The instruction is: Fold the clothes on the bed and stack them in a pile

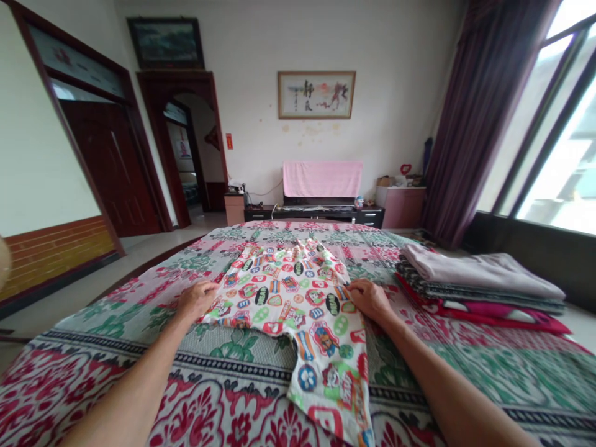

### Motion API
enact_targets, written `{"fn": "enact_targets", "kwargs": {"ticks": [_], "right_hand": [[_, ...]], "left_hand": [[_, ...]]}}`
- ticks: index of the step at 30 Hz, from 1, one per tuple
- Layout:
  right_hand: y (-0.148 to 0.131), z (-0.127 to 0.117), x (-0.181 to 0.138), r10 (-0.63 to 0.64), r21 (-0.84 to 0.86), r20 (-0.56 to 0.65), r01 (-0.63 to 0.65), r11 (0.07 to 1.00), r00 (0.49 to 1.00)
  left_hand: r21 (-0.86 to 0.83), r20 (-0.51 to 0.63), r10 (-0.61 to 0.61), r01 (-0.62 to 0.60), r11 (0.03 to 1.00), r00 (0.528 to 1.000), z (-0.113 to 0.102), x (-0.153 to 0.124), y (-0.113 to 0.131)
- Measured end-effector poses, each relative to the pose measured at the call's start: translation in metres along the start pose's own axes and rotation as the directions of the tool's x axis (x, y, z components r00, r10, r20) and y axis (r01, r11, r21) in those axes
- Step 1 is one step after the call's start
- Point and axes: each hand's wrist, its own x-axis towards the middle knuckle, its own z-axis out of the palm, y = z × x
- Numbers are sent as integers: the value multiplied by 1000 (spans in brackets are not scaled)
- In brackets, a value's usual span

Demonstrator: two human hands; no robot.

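Observation:
A white pair of children's trousers (298, 298) with a bright cartoon print lies spread on a patterned cloth (233, 344). One leg stretches toward me at the lower right, and the gathered edge is at the far end. On its left side, my left hand (199, 298) is closed on the fabric edge. My right hand (370, 299) pinches the opposite edge, fingers bent and pressed together. Both forearms reach in from the bottom of the view.
A stack of folded clothes (484, 285) sits on the cloth at the right. Beyond the far edge stand a low black cabinet (370, 217) and a screen under a pink cover (322, 179). A purple curtain (484, 112) hangs by the window; doorways are at left.

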Motion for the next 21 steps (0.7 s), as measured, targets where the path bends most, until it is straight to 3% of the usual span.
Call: {"fn": "enact_targets", "kwargs": {"ticks": [5, 9, 16, 21], "right_hand": [[3, 2, 0, -184, -28, -12, 183, 983, 983], [4, 3, 1, -269, 3, 51, 269, 963, 962], [1, 2, 2, -270, 42, 150, 267, 963, 951], [0, 3, 3, -194, 33, 171, 192, 981, 966]], "left_hand": [[-9, -1, 10, -10, 1000, 1000, 1, 2, -1], [-17, -6, 9, -9, 1000, 1000, 4, 3, -3], [-10, -12, 20, -20, 1000, 1000, 2, 1, -1], [-1, -11, 9, -9, 1000, 1000, 1, 0, 1]]}}
